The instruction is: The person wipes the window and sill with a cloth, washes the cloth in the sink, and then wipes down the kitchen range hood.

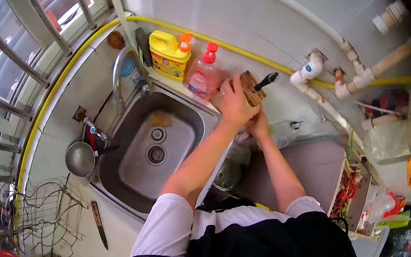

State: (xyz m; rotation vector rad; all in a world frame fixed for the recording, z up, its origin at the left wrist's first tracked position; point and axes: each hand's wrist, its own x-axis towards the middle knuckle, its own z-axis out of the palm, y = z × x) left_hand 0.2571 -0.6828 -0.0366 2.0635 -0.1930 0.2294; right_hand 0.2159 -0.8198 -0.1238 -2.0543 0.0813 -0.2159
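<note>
Brown wooden block [249, 88], black handle [266, 81] sticking out, is past the sink's [136, 141] right rim, just beside the pink soap bottle [201, 80]. Left grip [234, 107]: clamped on the block's left side, fingers spread. Right grip [258, 125]: at the near lower end, looks closed on it, fingertips hidden. Can't tell if the block touches the table [292, 111]. My take: share the load, keep the lower support firm, tilt slowly so nothing slips out, fingers off the handle side, elbows loose, don't clip the bottle's pump.
</note>
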